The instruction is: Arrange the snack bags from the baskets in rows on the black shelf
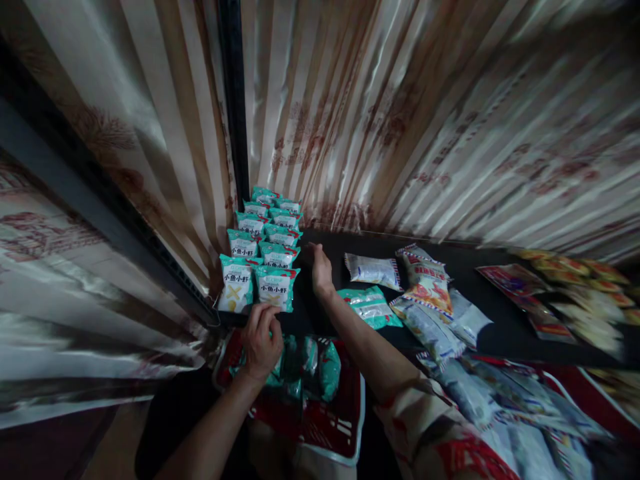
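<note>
Teal-and-white snack bags (283,257) stand upright in two rows on a black shelf (320,320), against the corner post. My left hand (263,337) is at the front of the rows, its bent fingertips at the lower edge of the front right snack bag (275,288); it does not appear to grip it. To the right of the rows, my right hand (321,270) is held open on edge, fingers pointing away from me, with nothing in it. Below my left hand is a red basket (363,407) with more teal bags (329,370) inside, partly hidden by my forearm.
Right of my right hand lie a teal bag (373,307), a silvery bag (373,270) and an orange-printed bag (427,283). A pile of silver-blue bags (500,400) sits lower right. Patterned curtains (400,120) and a dark metal post (233,100) border the shelf.
</note>
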`<action>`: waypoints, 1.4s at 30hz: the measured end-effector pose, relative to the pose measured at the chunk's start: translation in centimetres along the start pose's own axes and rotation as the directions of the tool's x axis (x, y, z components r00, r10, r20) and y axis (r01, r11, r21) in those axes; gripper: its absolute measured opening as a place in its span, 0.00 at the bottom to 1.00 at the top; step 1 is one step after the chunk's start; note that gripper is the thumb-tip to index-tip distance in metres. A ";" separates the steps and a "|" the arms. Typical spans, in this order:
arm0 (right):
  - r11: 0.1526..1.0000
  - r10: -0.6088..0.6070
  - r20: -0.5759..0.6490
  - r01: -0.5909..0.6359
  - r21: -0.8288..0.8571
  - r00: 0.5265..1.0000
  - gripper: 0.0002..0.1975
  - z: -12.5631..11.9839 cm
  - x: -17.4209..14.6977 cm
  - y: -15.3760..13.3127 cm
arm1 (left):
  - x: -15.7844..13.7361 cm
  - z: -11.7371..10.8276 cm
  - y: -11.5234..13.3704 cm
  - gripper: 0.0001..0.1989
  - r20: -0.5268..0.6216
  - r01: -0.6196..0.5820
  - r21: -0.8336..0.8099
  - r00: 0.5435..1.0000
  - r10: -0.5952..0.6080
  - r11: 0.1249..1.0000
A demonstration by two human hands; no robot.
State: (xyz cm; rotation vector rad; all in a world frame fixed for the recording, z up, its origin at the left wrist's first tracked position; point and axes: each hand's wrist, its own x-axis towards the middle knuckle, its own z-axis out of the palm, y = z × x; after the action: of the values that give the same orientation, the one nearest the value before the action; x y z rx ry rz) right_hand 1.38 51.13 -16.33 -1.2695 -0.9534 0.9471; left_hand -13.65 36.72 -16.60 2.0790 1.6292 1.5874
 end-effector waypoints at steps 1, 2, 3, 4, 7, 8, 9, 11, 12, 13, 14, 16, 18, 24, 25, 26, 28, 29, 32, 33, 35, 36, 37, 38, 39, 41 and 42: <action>0.999 0.016 -0.045 -0.015 0.031 0.999 0.30 -0.6 -1.6 -0.7 | -0.4 -0.1 0.1 0.12 0.022 -0.019 -0.014 1.000 0.019 1.000; 0.998 0.024 -0.081 -0.020 0.055 0.996 0.28 -1.3 -3.3 -1.5 | -0.8 -0.2 0.3 0.12 0.052 -0.043 -0.034 0.998 0.045 0.998; 0.998 -0.006 -0.098 0.012 0.061 0.995 0.27 -2.1 -5.1 -2.3 | -1.4 -0.2 0.5 0.12 0.092 -0.073 -0.060 0.993 0.078 0.996; 0.997 -0.061 -0.079 0.065 0.041 0.995 0.24 -3.0 -7.0 -3.0 | -2.0 -0.2 0.8 0.12 0.146 -0.105 -0.089 0.982 0.118 0.990; 0.988 -0.111 -0.021 0.108 -0.109 0.994 0.19 -6.0 -12.9 -4.1 | -4.2 -0.1 1.4 0.13 0.423 -0.157 -0.159 0.881 0.210 0.975; 0.983 -0.087 0.022 0.089 -0.161 0.996 0.19 -7.1 -14.7 -3.8 | -4.8 0.0 1.5 0.13 0.548 -0.137 -0.155 0.812 0.201 0.978; 0.974 -0.049 0.060 0.061 -0.219 0.997 0.20 -8.2 -16.4 -3.2 | -5.4 0.2 1.5 0.13 0.666 -0.104 -0.133 0.727 0.167 0.986; 0.907 0.081 0.153 -0.009 -0.422 0.985 0.20 -10.2 -19.1 -1.3 | -6.3 0.7 1.3 0.13 0.826 -0.038 -0.068 0.559 0.078 0.997; 0.828 0.172 0.184 -0.041 -0.560 0.968 0.19 -11.2 -20.1 -0.2 | -6.7 1.0 1.2 0.13 0.861 -0.018 -0.044 0.506 0.047 0.999; 0.719 0.260 0.200 -0.052 -0.693 0.945 0.16 -12.1 -20.8 1.0 | -7.0 1.2 1.1 0.14 0.879 -0.007 -0.029 0.475 0.029 1.000; 0.603 0.338 0.219 -0.032 -0.797 0.916 0.16 -12.8 -21.4 2.1 | -7.2 1.5 1.0 0.14 0.887 -0.002 -0.020 0.460 0.019 1.000; 0.370 0.466 0.194 0.009 -0.929 0.863 0.23 -13.7 -21.9 3.9 | -7.4 1.8 0.8 0.15 0.893 0.002 -0.004 0.450 0.003 1.000; 0.216 0.547 0.179 0.069 -0.974 0.818 0.26 -13.8 -21.8 5.0 | -7.5 2.0 0.8 0.16 0.898 0.009 0.019 0.440 -0.021 1.000; 0.077 0.607 0.115 0.086 -0.993 0.786 0.21 -11.8 -21.1 6.0 | -7.3 1.6 0.9 0.16 0.908 0.057 0.069 0.409 -0.087 0.996; 0.072 0.600 0.103 0.075 -0.995 0.793 0.21 -11.6 -21.1 6.0 | -7.3 1.4 0.9 0.16 0.909 0.070 0.070 0.406 -0.092 0.995; 0.075 0.592 0.096 0.064 -0.995 0.800 0.21 -11.6 -21.0 6.1 | -7.3 1.2 0.8 0.16 0.909 0.084 0.070 0.406 -0.098 0.994; 0.112 0.578 0.096 0.037 -0.993 0.811 0.20 -11.8 -20.9 6.1 | -7.3 0.9 0.5 0.17 0.904 0.114 0.072 0.411 -0.113 0.991; 0.140 0.563 0.091 0.013 -0.990 0.822 0.20 -12.0 -20.8 6.0 | -7.3 0.7 0.4 0.17 0.901 0.130 0.075 0.416 -0.123 0.989; 0.253 0.501 0.075 -0.063 -0.965 0.862 0.18 -13.2 -20.7 5.4 | -7.4 0.4 -0.1 0.17 0.894 0.175 0.079 0.424 -0.147 0.982; 0.294 0.488 0.074 -0.084 -0.952 0.870 0.18 -13.6 -20.7 5.1 | -7.4 0.3 -0.2 0.16 0.894 0.189 0.077 0.422 -0.152 0.979; 0.372 0.481 0.070 -0.131 -0.919 0.874 0.18 -14.3 -20.8 4.3 | -7.5 0.4 -0.3 0.15 0.894 0.222 0.075 0.418 -0.164 0.972; 0.410 0.485 0.063 -0.163 -0.897 0.873 0.17 -14.6 -21.0 3.9 | -7.5 0.4 -0.3 0.14 0.892 0.244 0.077 0.416 -0.176 0.967; 0.451 0.489 0.048 -0.205 -0.869 0.871 0.17 -14.8 -21.3 3.4 | -7.6 0.4 -0.3 0.14 0.889 0.270 0.082 0.415 -0.193 0.959; 0.504 0.496 0.040 -0.251 -0.826 0.867 0.17 -14.8 -21.6 3.0 | -7.6 0.5 -0.2 0.14 0.886 0.301 0.090 0.412 -0.214 0.949; 0.571 0.507 0.039 -0.302 -0.764 0.861 0.17 -14.8 -22.0 2.5 | -7.7 0.5 -0.1 0.13 0.882 0.334 0.100 0.405 -0.239 0.937; 0.714 0.537 0.074 -0.407 -0.570 0.840 0.17 -14.6 -23.1 1.5 | -7.8 0.3 0.1 0.11 0.880 0.407 0.123 0.376 -0.289 0.905; 0.768 0.552 0.107 -0.453 -0.453 0.827 0.18 -14.4 -23.6 0.9 | -7.8 0.2 0.2 0.11 0.883 0.447 0.132 0.353 -0.310 0.885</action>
State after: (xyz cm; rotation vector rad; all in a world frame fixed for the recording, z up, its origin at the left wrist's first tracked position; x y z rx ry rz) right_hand 7.17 24.22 -19.26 -1.8681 -1.0488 1.3942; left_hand -12.63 30.91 -21.76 1.7126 1.3254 0.2442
